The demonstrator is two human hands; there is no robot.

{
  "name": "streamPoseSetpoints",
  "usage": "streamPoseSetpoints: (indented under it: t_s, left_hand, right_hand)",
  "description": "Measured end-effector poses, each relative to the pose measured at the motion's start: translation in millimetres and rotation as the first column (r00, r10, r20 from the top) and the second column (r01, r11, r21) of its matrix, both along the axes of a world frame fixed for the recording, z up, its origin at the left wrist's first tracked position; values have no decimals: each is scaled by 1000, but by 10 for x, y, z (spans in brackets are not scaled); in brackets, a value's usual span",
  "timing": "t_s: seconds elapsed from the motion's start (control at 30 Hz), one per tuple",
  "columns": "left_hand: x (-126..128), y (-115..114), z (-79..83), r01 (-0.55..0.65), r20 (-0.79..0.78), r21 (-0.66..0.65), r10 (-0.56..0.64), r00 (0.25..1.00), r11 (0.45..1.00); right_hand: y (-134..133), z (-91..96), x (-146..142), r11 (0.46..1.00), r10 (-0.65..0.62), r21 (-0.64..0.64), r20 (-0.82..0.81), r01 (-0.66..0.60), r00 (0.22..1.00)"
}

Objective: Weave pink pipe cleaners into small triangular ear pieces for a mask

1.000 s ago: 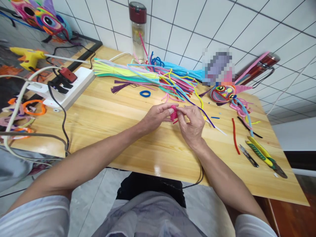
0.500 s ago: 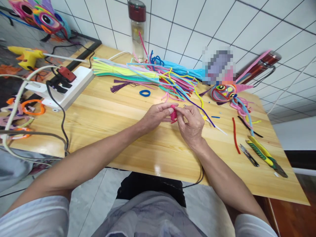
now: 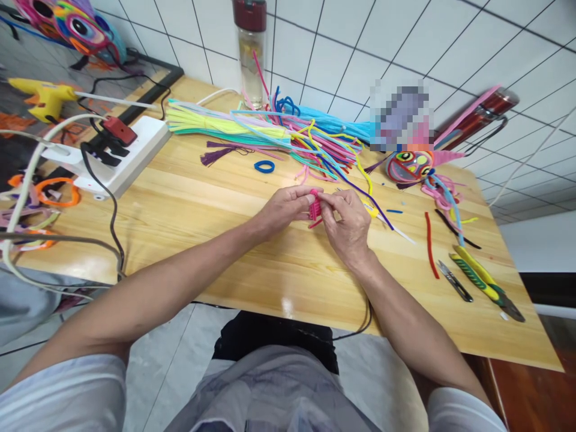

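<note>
A small coil of pink pipe cleaner is pinched between both my hands above the wooden table. My left hand grips its left side with thumb and fingers closed. My right hand pinches its right side, fingers curled. A short pink tail sticks out below the coil. Behind my hands lies a heap of coloured pipe cleaners, yellow, green, blue and pink.
A white power strip with plugs and a yellow glue gun sit at the left. A bottle stands at the back. A colourful mask, a red pipe cleaner, snips and yellow-handled pliers lie at the right.
Both hands keep their pinch on the pink coil and have barely shifted; the fingers have worked slightly around it. The view has tilted a little.
</note>
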State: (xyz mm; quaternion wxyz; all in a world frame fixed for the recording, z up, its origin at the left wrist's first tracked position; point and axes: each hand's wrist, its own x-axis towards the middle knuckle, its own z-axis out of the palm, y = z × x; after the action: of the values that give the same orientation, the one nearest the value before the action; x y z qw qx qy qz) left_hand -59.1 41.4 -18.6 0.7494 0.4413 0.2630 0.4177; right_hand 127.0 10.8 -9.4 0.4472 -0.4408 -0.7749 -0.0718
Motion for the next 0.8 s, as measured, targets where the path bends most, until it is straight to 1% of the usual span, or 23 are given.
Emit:
streamPoseSetpoints:
  t_s: [0.2,0.37,0.47,0.6,0.7,0.8]
  left_hand:
    - [-5,16,-13,4,-22,0,-4,1000,1000]
    - [-4,6,15,0,-23,-29,-1,1000,1000]
    - [1,-2,37,0,-7,-55,-1,1000,999]
    - [4,-4,45,0,-19,-33,0,1000,999]
    - [1,-2,35,-7,-30,-13,6,1000,1000]
    - [-3,-1,20,-26,-30,-24,25,999,999]
  right_hand:
    - [5,-17,-1,999,-17,-48,-3,16,1000]
    - [15,-12,-5,1000,18,-2,-18,-18,1000]
    - [20,-12,-2,1000,25,0,-18,-25,1000]
    - [19,-20,4,999,51,-4,-37,-51,998]
    - [10,-24,5,999,23,-39,-11,-23,1000]
    - [-2,-18,1,997,0,-80,15,1,1000]
